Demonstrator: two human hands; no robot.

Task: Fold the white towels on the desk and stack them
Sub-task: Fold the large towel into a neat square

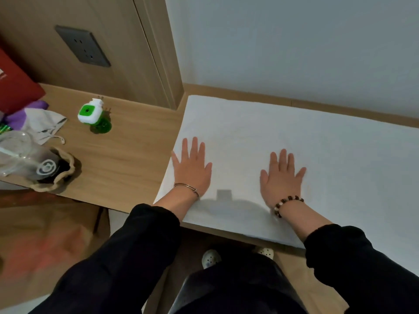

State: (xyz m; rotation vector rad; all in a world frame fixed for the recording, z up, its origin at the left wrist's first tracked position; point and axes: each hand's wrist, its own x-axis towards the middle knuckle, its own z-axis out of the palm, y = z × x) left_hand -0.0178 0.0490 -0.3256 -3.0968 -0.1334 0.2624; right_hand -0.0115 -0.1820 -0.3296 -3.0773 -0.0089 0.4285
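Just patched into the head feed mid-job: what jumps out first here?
A big white towel lies spread flat over the right part of the desk. Both hands press on it palms down with fingers spread, the left hand by its left edge and the right hand further right. Left of the towel, a green and white gadget stands out on the wood.

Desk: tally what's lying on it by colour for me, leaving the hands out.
White: 1, towel, spread flat
Green and white: 1, plug-in device
Red: 1, bag
Purple: 1, partly hidden item
Pale grey: 1, cloth pouch
Clear: 1, plastic cup
Tan: 1, drawstring bag
Total: 7
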